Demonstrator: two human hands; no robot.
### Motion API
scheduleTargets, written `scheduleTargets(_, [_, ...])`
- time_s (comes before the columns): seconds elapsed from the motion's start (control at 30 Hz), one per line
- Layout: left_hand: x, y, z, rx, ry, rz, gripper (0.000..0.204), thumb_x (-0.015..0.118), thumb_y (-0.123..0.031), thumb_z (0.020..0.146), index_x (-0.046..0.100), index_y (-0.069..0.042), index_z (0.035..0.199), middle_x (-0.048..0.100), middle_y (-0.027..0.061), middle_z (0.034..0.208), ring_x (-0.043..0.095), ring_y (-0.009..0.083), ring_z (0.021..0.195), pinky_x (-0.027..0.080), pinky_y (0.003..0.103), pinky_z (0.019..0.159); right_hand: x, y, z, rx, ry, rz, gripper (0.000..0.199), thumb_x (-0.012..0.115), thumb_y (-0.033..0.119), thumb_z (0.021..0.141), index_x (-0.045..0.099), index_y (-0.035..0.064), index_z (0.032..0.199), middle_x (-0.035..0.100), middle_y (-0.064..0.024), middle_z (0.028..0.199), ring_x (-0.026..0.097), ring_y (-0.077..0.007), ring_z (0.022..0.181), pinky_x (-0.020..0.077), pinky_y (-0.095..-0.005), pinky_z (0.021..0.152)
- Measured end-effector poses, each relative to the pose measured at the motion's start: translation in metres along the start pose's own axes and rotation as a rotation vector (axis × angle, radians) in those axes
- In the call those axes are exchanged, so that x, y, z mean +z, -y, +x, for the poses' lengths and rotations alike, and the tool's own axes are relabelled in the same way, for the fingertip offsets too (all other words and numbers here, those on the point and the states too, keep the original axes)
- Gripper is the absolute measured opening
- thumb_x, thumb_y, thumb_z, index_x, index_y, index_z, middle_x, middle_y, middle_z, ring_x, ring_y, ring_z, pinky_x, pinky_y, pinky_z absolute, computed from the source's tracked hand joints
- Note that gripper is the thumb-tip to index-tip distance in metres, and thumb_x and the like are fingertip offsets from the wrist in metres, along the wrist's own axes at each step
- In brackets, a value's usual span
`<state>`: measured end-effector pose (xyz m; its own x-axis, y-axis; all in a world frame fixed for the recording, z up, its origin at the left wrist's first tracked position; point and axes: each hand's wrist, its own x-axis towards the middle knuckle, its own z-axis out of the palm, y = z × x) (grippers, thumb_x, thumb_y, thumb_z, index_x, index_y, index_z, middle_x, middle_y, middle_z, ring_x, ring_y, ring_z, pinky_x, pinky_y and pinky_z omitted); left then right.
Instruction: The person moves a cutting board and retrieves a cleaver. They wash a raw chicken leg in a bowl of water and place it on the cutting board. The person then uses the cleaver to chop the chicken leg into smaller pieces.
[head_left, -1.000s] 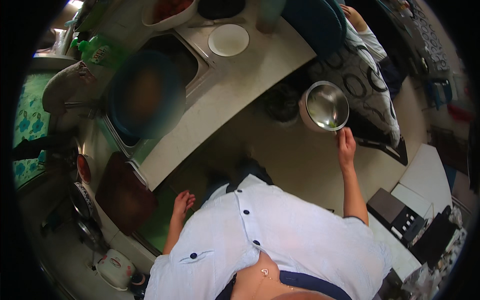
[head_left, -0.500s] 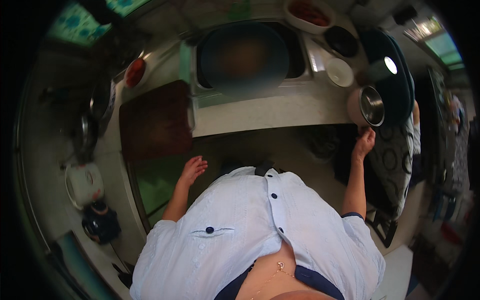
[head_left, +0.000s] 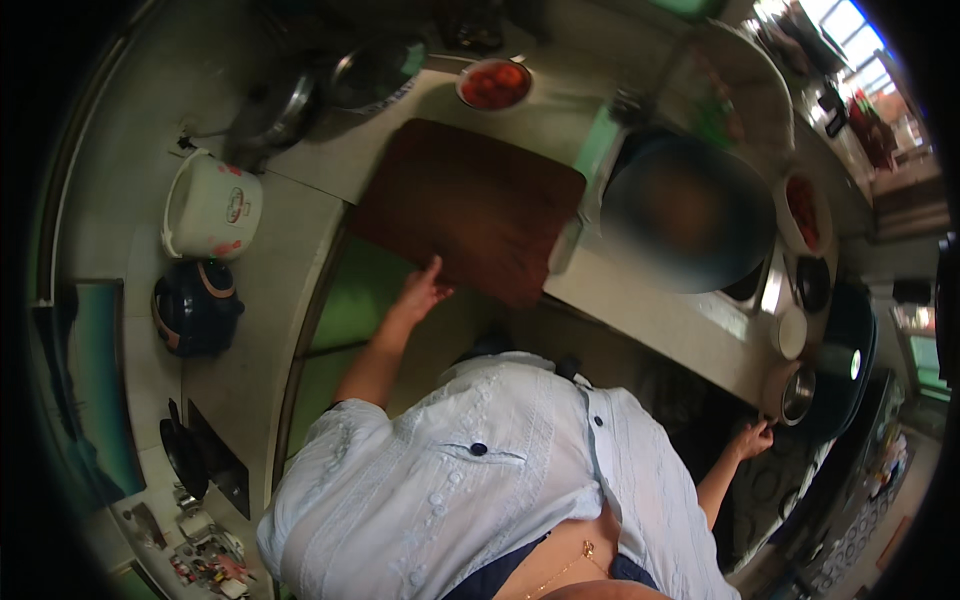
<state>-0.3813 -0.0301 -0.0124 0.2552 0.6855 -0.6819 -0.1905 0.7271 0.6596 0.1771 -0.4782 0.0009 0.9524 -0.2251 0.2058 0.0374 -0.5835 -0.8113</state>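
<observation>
Right hand [head_left: 752, 440]: grip closed on the handle of a round pale-pink, steel-lined saucepan [head_left: 778, 390], right end of pale worktop [head_left: 690, 330] | Left hand [head_left: 418, 296]: loosely open, near reddish-brown rectangular board [head_left: 465, 205] | Step, seemingly: one-handed saucepan hold | Next likely needs: keeping it level

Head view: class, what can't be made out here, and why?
All in the head view:
- Contents of the basin: blurred.
- Contents of the pot: too small.
- Grip of the right hand: too small and dim.
- Whether the left hand touches the board: they overlap from this angle.
</observation>
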Motion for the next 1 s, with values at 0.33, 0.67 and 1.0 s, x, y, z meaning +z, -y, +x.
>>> scheduleTargets(0.33, [0.030,-0.010,0.030,-0.022,0.078,-0.004,0.028,0.062,-0.023,0.080,0.050,-0.004,0.098,0.058,0.0083,0.087,0.060,0.0190,0.067,0.055,0.029,0.058,0.134,0.179,-0.243,-0.169,0.999,0.192,0.031,0.050,0.005,0.083,0.044,0.0035,0.113,0.051,-0.0081,0.096,0.054,-0.0116,0.060,0.0419,-0.0229,0.050])
scheduleTargets(0.67, [0.004,-0.074,0.019,-0.285,0.446,0.702,0.040,0.046,-0.038,0.088,0.053,0.000,0.091,0.064,0.0132,0.079,0.062,0.0167,0.062,0.048,0.025,0.050,0.185,0.248,-0.298,-0.331,1.245,0.221,0.026,0.048,0.001,0.081,0.048,0.0031,0.106,0.053,-0.0077,0.092,0.055,-0.0123,0.061,0.0430,-0.0240,0.052])
scheduleTargets(1.0, [-0.054,-0.243,0.015,0.370,0.147,0.518,0.022,0.052,-0.025,0.087,0.055,-0.004,0.093,0.062,0.0055,0.084,0.057,0.0100,0.073,0.046,0.022,0.065,0.227,0.248,-0.333,-0.606,1.284,0.158,0.017,0.050,0.001,0.080,0.054,0.0034,0.097,0.055,-0.0057,0.082,0.054,-0.0131,0.061,0.0423,-0.0240,0.051])
